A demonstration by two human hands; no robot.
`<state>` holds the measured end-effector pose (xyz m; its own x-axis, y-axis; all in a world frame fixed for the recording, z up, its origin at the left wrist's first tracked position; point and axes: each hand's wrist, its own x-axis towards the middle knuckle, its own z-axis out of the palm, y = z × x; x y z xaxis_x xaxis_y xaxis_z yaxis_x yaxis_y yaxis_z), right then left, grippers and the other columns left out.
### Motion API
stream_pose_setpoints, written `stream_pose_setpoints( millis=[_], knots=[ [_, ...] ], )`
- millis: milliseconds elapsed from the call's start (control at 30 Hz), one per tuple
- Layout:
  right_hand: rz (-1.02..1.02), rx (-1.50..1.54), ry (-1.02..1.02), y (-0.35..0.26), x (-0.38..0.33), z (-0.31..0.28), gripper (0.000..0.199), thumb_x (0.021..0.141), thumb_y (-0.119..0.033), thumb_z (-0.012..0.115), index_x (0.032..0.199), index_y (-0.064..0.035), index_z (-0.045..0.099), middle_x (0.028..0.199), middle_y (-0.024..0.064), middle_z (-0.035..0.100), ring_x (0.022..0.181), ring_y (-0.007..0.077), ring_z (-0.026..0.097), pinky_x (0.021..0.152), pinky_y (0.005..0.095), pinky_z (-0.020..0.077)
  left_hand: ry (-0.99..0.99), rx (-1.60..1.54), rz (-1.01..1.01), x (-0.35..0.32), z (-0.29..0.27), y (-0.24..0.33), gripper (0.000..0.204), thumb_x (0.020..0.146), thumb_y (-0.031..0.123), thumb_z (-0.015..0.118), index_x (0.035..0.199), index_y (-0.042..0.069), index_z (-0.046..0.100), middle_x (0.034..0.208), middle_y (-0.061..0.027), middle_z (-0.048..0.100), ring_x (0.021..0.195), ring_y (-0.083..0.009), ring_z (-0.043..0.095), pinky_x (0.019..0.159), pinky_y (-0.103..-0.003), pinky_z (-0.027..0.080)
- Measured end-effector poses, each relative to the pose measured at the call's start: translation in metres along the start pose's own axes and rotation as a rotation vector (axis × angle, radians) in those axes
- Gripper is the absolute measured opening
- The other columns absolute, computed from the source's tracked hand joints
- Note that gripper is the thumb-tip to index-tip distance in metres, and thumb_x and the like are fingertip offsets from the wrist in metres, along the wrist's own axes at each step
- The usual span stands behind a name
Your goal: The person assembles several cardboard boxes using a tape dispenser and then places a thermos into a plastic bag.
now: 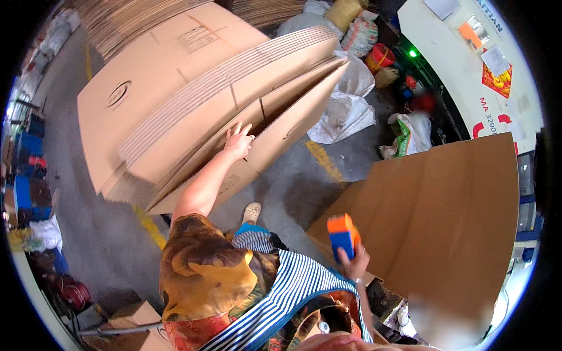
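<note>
My left arm reaches forward, and my left hand [239,144] is at the gap along the top of the nearest flattened cardboard carton [287,131]. Its fingers are stretched and apart, over the carton's upper edge; no firm grip shows. That carton stands on edge, its panels parted a little, in front of a thick row of flattened cartons [175,111]. Down at the right, close to my body, my right hand [356,264] is closed round a blocky orange-and-blue hand tool [342,235]. The tool's exact kind cannot be made out.
A large brown cardboard sheet [433,205] stands at the right. Beyond it is a white machine [468,52] with a green light. White sacks [345,114] and a red bucket [380,57] are at the back. Yellow lines [325,161] mark the grey floor.
</note>
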<state>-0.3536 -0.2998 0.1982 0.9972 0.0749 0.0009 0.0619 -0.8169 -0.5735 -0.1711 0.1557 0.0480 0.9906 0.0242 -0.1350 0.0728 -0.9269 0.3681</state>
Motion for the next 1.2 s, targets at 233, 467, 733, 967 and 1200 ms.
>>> stream_pose_setpoints(
  millis=[233, 467, 733, 967, 1200],
  knots=[
    [-1.073, -0.265, 0.023, -0.12, 0.083, 0.011, 0.048, 0.065, -0.041, 0.074, 0.09, -0.0033, 0.057, 0.076, 0.0119, 0.058, 0.072, 0.0284, 0.058, 0.065, 0.039, 0.0474, -0.019, 0.123, 0.263, -0.204, -0.045, 0.083, 0.033, 0.075, 0.008, 0.062, 0.108, 0.01, 0.063, 0.136, -0.0064, 0.044, 0.136, -0.0278, 0.022, 0.109, -0.059, 0.003],
    [-1.255, -0.456, -0.066, -0.167, 0.045, 0.091, 0.04, 0.069, -0.043, 0.068, 0.083, -0.0069, 0.056, 0.071, 0.0119, 0.062, 0.067, 0.027, 0.063, 0.066, 0.0385, 0.0491, 0.123, 0.179, 0.086, -0.454, -0.031, 0.119, 0.022, 0.071, 0.007, 0.056, 0.092, 0.012, 0.061, 0.096, -0.0002, 0.064, 0.098, -0.0189, 0.058, 0.097, -0.041, 0.037],
    [-1.091, -0.656, -0.239, -0.131, -0.093, 0.225, 0.051, 0.07, -0.048, 0.067, 0.096, -0.005, 0.058, 0.077, 0.0128, 0.063, 0.075, 0.028, 0.063, 0.068, 0.04, 0.0493, -0.045, 0.338, -0.384, -0.78, 0.085, 0.034, 0.025, 0.074, 0.015, 0.051, 0.096, 0.018, 0.061, 0.086, 0.0001, 0.064, 0.096, -0.0183, 0.057, 0.091, -0.034, 0.038],
    [-1.128, -0.691, -0.136, -0.112, -0.189, 0.225, 0.041, 0.069, -0.043, 0.069, 0.082, -0.0069, 0.055, 0.072, 0.0101, 0.062, 0.073, 0.025, 0.062, 0.071, 0.0392, 0.0467, 0.297, -0.14, -0.828, -0.91, 0.134, -0.032, 0.045, 0.075, 0.01, 0.06, 0.119, 0.016, 0.056, 0.131, -0.0141, 0.046, 0.121, -0.0314, 0.044, 0.098, -0.043, 0.036],
    [-0.659, -0.588, -0.098, -0.133, -0.242, 0.201, 0.048, 0.074, -0.05, 0.064, 0.086, -0.0037, 0.055, 0.072, 0.0171, 0.061, 0.072, 0.0342, 0.062, 0.064, 0.0447, 0.0487, 0.629, -0.19, -1.419, -0.914, 0.162, -0.141, 0.041, 0.08, 0.021, 0.056, 0.12, 0.012, 0.053, 0.09, -0.0185, 0.064, 0.084, -0.0385, 0.06, 0.074, -0.045, 0.048]
  ],
)
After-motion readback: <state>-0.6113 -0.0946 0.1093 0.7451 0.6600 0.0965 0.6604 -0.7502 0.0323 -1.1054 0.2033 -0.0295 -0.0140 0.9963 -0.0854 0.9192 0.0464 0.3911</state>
